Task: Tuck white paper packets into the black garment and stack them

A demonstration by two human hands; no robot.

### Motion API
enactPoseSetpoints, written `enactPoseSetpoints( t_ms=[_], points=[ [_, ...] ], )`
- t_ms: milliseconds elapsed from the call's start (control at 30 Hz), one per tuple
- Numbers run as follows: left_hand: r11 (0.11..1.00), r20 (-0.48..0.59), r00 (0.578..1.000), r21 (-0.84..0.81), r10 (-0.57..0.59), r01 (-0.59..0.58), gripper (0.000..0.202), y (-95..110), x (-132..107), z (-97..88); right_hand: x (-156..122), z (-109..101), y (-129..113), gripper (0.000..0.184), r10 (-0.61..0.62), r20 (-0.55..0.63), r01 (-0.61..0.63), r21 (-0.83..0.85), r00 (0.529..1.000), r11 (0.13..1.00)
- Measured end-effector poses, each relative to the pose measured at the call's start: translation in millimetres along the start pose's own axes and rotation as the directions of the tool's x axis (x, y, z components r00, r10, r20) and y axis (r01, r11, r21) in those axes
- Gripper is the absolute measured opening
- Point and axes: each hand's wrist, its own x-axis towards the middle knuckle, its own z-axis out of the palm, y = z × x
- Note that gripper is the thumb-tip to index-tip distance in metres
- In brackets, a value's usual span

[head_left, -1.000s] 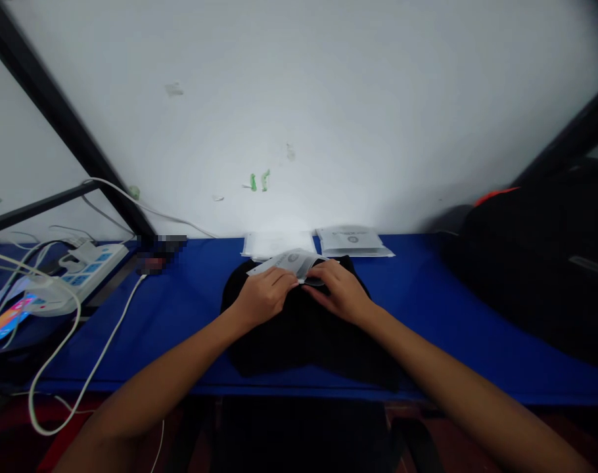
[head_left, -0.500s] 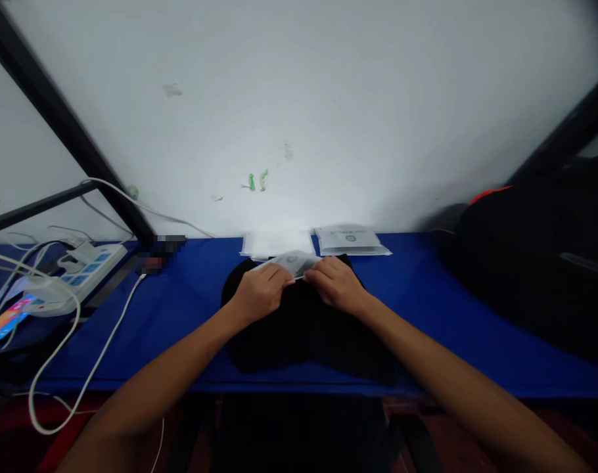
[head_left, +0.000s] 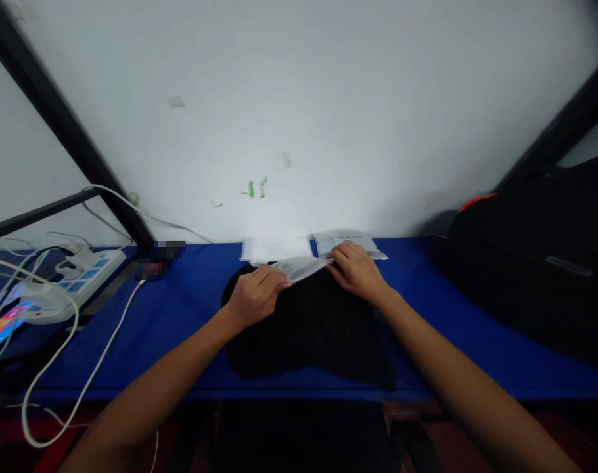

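Note:
A translucent plastic bag (head_left: 303, 268) is stretched between my hands, its near edge raised toward me. My left hand (head_left: 258, 294) pinches its left end with thumb and fingers. At the other end, the fingers of my right hand (head_left: 355, 270) are closed on the bag's corner. Below both hands a folded black cloth (head_left: 309, 328) lies on the blue tabletop (head_left: 165, 328). Behind them, against the wall, are a stack of white, paper-like packets (head_left: 276, 247) and a clear printed bag (head_left: 345, 242), partly covered by my right hand.
A large black bag (head_left: 530, 269) takes up the right side. At left are a white power strip (head_left: 89, 276) with cables, a lit phone (head_left: 6, 325), and a partly blurred dark object (head_left: 156, 263) with a white cord (head_left: 114, 335). Black frame bars slant at both sides.
My right hand has moved right along the bag's edge, away from my left hand. The bag's edge is now stretched wider between them.

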Motion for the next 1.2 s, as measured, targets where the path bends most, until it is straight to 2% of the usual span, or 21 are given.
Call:
enactPoseSetpoints(
  t_ms=[133,267,367,467,600,700,800,867,967,1067,1133,1200],
  points=[
    [0.995,0.032,0.998,-0.080,0.063,-0.060,0.015,10.2,-2.8,2.8,-0.5,0.1,-19.6,0.038,-0.123,0.057,0.106,0.241,0.991,0.965],
    [0.993,0.069,0.994,-0.092,0.081,-0.075,0.015,14.2,-3.2,2.9,-0.2,4.4,-30.1,0.038,-0.233,0.038,0.207,0.340,0.972,0.917],
    [0.996,0.071,0.996,-0.073,0.047,-0.042,0.013,13.6,0.7,0.4,0.2,0.8,-26.1,0.034,-0.230,-0.035,0.230,0.269,0.973,0.935],
    [0.999,0.066,0.997,-0.031,-0.030,0.032,0.022,13.2,6.0,-4.6,2.3,-8.7,-9.5,0.039,-0.176,-0.105,0.192,0.166,0.979,0.967],
    [0.990,0.058,0.989,-0.036,-0.135,0.138,0.032,17.2,11.4,-12.6,7.4,-17.5,26.9,0.052,-0.042,-0.107,0.041,-0.019,0.993,0.999],
    [0.979,0.186,0.972,-0.119,-0.143,0.167,0.025,24.2,10.7,-17.0,4.9,-10.1,55.3,0.054,0.101,-0.039,-0.107,-0.200,0.994,0.974],
    [0.961,0.380,0.917,-0.188,-0.120,0.204,0.016,32.1,3.2,-22.5,-6.7,9.7,76.6,0.052,0.184,0.105,-0.143,-0.319,0.977,0.937],
    [0.950,0.510,0.854,-0.204,-0.105,0.239,0.012,36.2,-5.2,-29.3,-15.4,23.6,85.4,0.057,0.210,0.184,-0.140,-0.334,0.960,0.932],
    [0.930,0.664,0.740,-0.196,-0.107,0.310,0.015,39.0,-20.2,-44.7,-22.3,34.8,91.5,0.063,0.220,0.213,-0.148,-0.309,0.952,0.940],
    [0.912,0.737,0.662,-0.164,-0.141,0.376,0.020,37.4,-34.0,-62.0,-20.3,29.5,87.4,0.061,0.233,0.208,-0.172,-0.272,0.950,0.947],
    [0.899,0.750,0.639,-0.146,-0.171,0.413,0.021,34.9,-41.2,-71.7,-17.3,17.2,74.7,0.058,0.220,0.216,-0.175,-0.209,0.951,0.962],
    [0.888,0.753,0.630,-0.140,-0.192,0.439,0.018,32.4,-46.0,-78.9,-15.8,-0.7,51.7,0.054,0.160,0.246,-0.148,-0.068,0.956,0.987]
  ],
)
